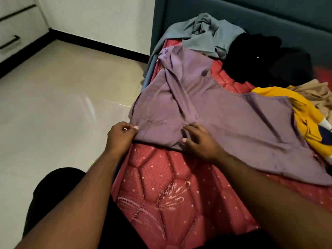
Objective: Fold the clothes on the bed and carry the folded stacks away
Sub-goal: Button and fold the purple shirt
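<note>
Here, the left hand pinches the purple garment's corner on the red mattress; the right hand presses it with fingers spread.

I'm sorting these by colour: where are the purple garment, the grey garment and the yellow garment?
purple garment (224,112), head view, flat middle of its body.
grey garment (203,35), head view, crumpled middle.
yellow garment (305,114), head view, its folded upper part.

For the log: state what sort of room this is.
Most likely a bedroom in a home. A quilted red mattress lies against a padded blue headboard, loose clothes such as a purple garment are spread on it, and a tiled floor lies beside.
</note>
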Motion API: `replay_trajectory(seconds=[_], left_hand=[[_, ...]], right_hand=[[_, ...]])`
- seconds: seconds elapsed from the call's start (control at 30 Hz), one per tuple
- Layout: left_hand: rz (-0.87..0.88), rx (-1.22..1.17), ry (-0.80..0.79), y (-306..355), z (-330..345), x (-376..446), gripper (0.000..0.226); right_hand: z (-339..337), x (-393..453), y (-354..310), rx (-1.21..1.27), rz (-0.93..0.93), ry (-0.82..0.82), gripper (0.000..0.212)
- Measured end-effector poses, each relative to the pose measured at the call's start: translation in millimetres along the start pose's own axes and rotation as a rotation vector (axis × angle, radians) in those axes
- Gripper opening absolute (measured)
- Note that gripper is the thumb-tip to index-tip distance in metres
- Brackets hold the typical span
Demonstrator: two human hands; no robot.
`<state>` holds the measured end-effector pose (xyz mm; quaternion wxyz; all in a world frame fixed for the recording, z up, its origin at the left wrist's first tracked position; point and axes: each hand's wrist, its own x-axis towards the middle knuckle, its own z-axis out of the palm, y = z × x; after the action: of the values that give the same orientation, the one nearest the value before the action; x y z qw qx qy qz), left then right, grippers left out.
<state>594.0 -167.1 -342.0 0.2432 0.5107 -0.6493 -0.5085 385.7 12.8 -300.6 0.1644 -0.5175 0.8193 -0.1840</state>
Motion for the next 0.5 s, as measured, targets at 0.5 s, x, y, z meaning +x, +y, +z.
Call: replay_trajectory(seconds=[0.5], left_hand=[[0.063, 0.175, -0.002, 7, -1, -5, 0.011]], right_hand=[[55, -26, 12, -0.382, 0.039, -0.016, 0.079]])
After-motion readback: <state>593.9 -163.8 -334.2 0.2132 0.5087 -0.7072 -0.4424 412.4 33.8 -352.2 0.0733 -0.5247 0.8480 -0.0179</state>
